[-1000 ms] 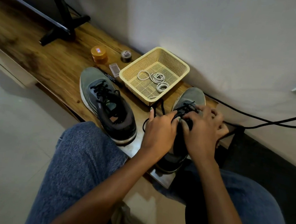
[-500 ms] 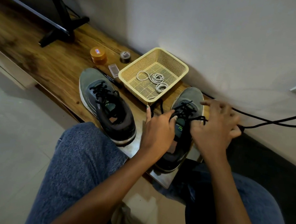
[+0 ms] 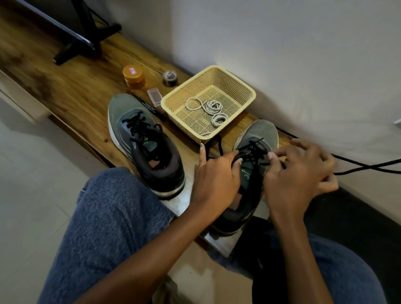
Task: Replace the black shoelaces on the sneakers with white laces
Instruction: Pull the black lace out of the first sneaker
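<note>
Two grey sneakers with black laces stand on a low wooden shelf (image 3: 81, 94). The left sneaker (image 3: 143, 143) is untouched and fully laced. On the right sneaker (image 3: 257, 143), my left hand (image 3: 216, 178) holds the tongue and side, its thumb and fingers curled on the shoe. My right hand (image 3: 301, 172) pinches the black lace (image 3: 251, 149) at the shoe's right eyelets. Loose black lace ends trail toward the basket. Coiled white laces (image 3: 211, 108) lie in a cream mesh basket (image 3: 245, 94) between the shoes.
An orange-lidded jar (image 3: 133, 76), a small dark tape roll (image 3: 170, 77), a clear little box (image 3: 154, 96) and a black pen (image 3: 149, 108) sit behind the left sneaker. A black stand foot (image 3: 82, 45) stands far left. Black cables (image 3: 378, 165) run along the wall at right.
My right hand left the shoe's tongue, swung right pulling lace, and now is back pinching lace at the right eyelets. The left hand stayed on the shoe.
</note>
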Demonstrator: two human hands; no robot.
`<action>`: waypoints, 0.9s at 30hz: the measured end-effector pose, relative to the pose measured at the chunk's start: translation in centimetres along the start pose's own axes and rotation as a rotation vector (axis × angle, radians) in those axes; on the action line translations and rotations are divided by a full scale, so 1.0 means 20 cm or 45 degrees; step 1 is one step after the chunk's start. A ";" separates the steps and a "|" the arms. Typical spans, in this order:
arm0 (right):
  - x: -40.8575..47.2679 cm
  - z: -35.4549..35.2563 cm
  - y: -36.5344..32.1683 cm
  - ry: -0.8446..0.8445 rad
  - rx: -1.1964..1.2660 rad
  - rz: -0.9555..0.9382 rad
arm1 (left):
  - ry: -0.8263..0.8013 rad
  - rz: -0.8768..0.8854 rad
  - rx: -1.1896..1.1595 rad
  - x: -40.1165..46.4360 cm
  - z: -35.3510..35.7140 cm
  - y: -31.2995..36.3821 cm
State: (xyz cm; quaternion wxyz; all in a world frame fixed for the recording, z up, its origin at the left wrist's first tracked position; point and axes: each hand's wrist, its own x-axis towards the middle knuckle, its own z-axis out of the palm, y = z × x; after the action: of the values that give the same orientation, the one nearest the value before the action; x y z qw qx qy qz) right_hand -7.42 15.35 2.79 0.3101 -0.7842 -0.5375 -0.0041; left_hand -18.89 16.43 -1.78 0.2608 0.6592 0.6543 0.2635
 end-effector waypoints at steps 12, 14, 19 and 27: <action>-0.02 0.03 -0.01 -0.367 -0.146 -0.181 | 0.033 0.032 0.006 0.00 -0.01 -0.01; -0.03 0.07 -0.01 -0.400 -0.157 -0.210 | 0.047 0.040 -0.006 -0.01 -0.03 0.01; -0.02 0.06 -0.01 -0.228 -0.124 -0.201 | 0.037 0.039 0.040 -0.02 -0.03 0.02; 0.02 -0.05 0.03 -0.047 0.030 0.182 | 0.038 0.009 0.050 -0.02 -0.04 0.04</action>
State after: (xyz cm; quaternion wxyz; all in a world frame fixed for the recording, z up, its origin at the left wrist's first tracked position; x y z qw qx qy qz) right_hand -6.44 15.14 3.40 0.3089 -0.8168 -0.4857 0.0388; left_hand -18.97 16.04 -0.65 0.2369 0.6624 0.6610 0.2613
